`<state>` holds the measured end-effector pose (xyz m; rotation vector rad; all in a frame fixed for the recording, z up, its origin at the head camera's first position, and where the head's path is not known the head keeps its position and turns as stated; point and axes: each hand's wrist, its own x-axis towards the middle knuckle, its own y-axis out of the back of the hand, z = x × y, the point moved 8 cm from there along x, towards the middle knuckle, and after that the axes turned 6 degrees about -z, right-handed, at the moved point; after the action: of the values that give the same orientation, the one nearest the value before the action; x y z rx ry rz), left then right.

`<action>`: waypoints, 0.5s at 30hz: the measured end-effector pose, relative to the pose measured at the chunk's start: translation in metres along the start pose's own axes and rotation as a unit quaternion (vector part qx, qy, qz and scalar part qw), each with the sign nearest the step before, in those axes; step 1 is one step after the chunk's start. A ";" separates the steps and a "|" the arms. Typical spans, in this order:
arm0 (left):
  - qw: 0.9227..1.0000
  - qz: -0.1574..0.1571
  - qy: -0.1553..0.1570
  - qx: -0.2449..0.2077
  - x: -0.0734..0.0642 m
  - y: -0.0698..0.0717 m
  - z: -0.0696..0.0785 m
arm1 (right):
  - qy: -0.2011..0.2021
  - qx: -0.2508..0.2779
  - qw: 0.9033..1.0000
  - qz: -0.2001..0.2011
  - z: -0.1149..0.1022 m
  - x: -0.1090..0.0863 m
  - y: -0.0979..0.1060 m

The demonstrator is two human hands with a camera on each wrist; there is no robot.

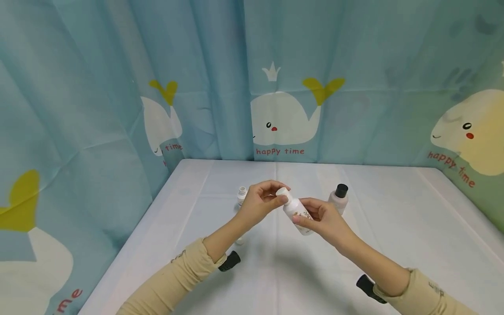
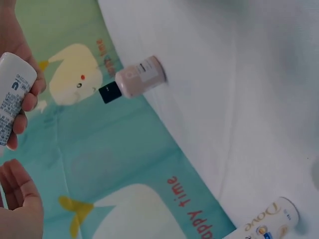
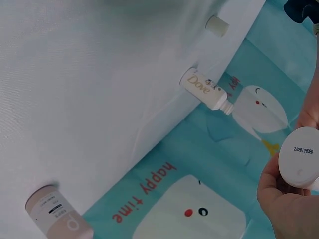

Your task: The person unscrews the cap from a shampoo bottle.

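- We see a white plastic bottle with printed label held above the white table, tilted, its top toward the upper left.
- Left hand: thumb and fingers pinch the round white cap at the bottle's neck.
- Right hand: fingers curl round the bottle's body, thumb on the near side.
- Behind the right hand we see a pale pink bottle with a black cylindrical cap, upright on the table.
- Near the left hand stands a white Dove bottle, neck bare.
- We spot a small white cylindrical cap on the table, near the Dove bottle, apart from it.
- Backdrop: blue-green whale-print curtain.
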<state>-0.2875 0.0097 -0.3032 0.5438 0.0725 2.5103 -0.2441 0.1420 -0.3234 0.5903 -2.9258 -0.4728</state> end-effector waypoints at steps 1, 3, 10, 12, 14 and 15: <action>1.000 0.001 0.002 0.000 0.000 0.001 -0.001 | -0.001 -0.001 1.000 0.001 0.000 0.000 0.000; 1.000 0.002 0.002 -0.001 -0.002 0.003 -0.002 | -0.003 -0.001 1.000 0.001 0.000 0.000 0.000; 0.994 -0.086 -0.028 -0.053 -0.004 -0.001 0.000 | -0.004 -0.001 1.000 0.003 0.002 0.000 0.001; 0.991 -0.113 -0.034 -0.060 -0.006 -0.004 0.002 | -0.004 -0.002 1.000 0.003 0.002 0.000 0.001; 0.989 -0.126 -0.039 -0.061 -0.007 -0.005 0.004 | -0.004 -0.004 1.000 0.003 0.002 0.000 0.001; 0.989 -0.130 -0.042 -0.058 -0.007 -0.005 0.005 | -0.004 -0.005 1.000 0.003 0.002 0.001 0.001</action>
<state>-0.2782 0.0098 -0.3022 0.5537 -0.0340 2.2203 -0.2453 0.1433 -0.3249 0.5781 -2.9295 -0.4910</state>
